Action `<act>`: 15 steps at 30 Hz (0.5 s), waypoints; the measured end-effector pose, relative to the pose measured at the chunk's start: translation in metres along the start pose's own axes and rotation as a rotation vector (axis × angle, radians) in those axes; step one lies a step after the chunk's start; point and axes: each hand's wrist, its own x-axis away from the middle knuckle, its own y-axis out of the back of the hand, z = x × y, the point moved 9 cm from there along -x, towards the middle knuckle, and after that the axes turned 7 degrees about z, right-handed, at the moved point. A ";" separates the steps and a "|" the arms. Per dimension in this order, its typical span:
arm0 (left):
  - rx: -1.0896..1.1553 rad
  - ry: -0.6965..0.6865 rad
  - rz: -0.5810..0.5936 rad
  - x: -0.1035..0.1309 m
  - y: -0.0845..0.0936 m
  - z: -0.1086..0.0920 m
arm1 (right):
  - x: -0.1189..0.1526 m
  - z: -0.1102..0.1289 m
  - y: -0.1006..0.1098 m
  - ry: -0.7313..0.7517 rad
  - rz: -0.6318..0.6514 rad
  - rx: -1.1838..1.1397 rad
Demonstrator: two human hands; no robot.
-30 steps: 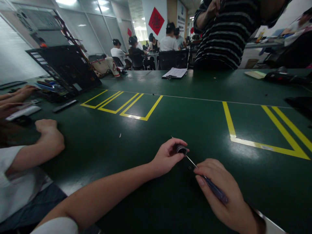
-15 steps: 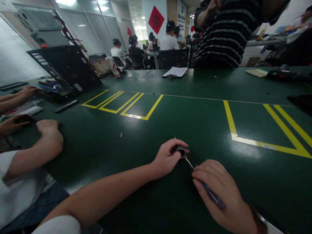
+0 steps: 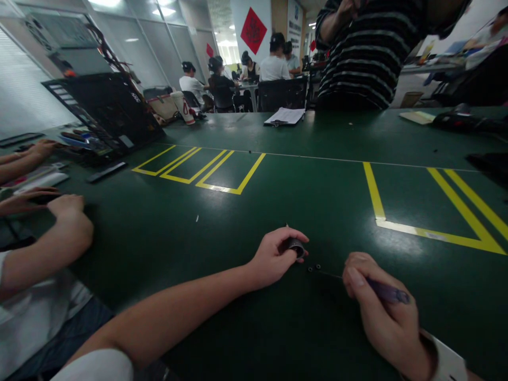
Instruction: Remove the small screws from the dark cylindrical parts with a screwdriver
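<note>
My left hand (image 3: 275,258) is closed around a small dark hollow metal cylinder (image 3: 297,248), its round opening turned toward my right hand. A thin pointed bit pokes out just above these fingers. To the right, my right hand (image 3: 377,307) grips a screwdriver (image 3: 387,291) by its see-through purple handle. Its thin shaft points left, low over the table and apart from the cylinder. Between the hands, two tiny black ring-like pieces (image 3: 314,268) lie on the green table (image 3: 238,328).
Yellow tape outlines (image 3: 218,189) mark the tabletop ahead, with more at right. A clipboard (image 3: 284,116) and a cup (image 3: 183,108) stand at the far edge. Co-workers' arms (image 3: 67,233) rest at left near a black panel (image 3: 107,114). A person in a striped shirt (image 3: 361,53) stands opposite.
My right hand has drawn back to the right and turned, taking the screwdriver's tip away from the cylinder. My left hand stays nearly in place. A neighbour's arm at left has shifted left.
</note>
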 end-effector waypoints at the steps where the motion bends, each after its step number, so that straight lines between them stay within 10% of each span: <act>1: 0.004 -0.001 0.008 0.000 0.000 0.000 | -0.001 -0.002 0.000 -0.013 -0.005 -0.002; 15: 0.171 0.016 0.046 0.000 -0.002 -0.002 | -0.005 -0.007 -0.001 -0.081 -0.022 0.188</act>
